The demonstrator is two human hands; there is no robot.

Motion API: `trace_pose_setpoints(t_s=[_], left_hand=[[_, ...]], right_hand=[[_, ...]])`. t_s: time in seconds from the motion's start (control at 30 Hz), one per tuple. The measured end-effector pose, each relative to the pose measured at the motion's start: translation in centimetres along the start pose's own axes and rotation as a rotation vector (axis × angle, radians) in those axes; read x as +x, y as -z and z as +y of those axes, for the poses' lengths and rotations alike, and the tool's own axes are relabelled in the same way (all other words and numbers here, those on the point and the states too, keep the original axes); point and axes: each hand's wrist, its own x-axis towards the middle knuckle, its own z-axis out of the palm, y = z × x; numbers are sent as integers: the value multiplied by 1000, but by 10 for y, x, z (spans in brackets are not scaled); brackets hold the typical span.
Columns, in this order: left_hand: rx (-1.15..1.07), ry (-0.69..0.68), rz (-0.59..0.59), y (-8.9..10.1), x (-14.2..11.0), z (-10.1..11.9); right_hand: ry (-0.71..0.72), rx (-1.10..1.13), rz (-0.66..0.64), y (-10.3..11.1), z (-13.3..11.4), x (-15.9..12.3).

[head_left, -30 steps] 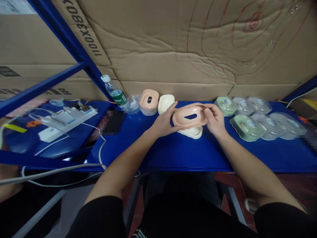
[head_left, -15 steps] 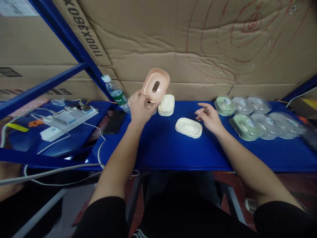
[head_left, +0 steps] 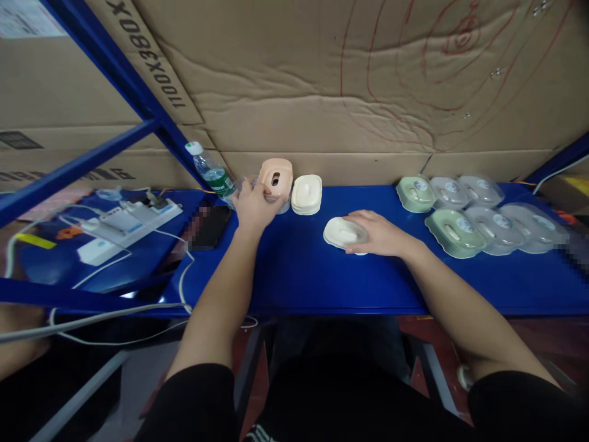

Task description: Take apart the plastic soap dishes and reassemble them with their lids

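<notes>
In the head view, my left hand (head_left: 254, 205) is at the back of the blue table, its fingers curled at the near-left edge of a peach plastic dish (head_left: 281, 170) with an oval slot. Clear plastic pieces (head_left: 248, 184) lie around and beneath that dish, partly hidden by the hand. Right beside it stands a stack of cream plastic dishes (head_left: 307, 193). My right hand (head_left: 375, 233) closes over the right side of a cream oval piece with a raised middle (head_left: 338, 232), thumb at the near edge and fingers at the far edge.
Several green and grey dishes under clear covers (head_left: 458, 232) stand at the right. On the left are a water bottle (head_left: 216, 178), a dark phone (head_left: 211, 227) and a white power strip (head_left: 131, 230) with cables. A cardboard wall (head_left: 276, 116) rises behind the blue table (head_left: 299, 276).
My left hand has lowered the peach dish from the air to the back of the table. My right hand has moved left from beside the cream oval piece and taken hold of it.
</notes>
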Motion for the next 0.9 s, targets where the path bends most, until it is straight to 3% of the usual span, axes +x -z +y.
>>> trace_pose_setpoints(t_s=[0.3,0.6,0.73,0.9], left_hand=[[4,-16,62,4,1,3],[-65,-143,63,1,-7,13],[-151,-358,52,-2,-13,29],[-328,-814,-52,-12,-32,56]], right_hand=[[-183,-102,-239,15,10,-14],[-27,-63,-76,14,3,-6],[48,-39,-70,6,0,-2],[128,24,-56,1,1,0]])
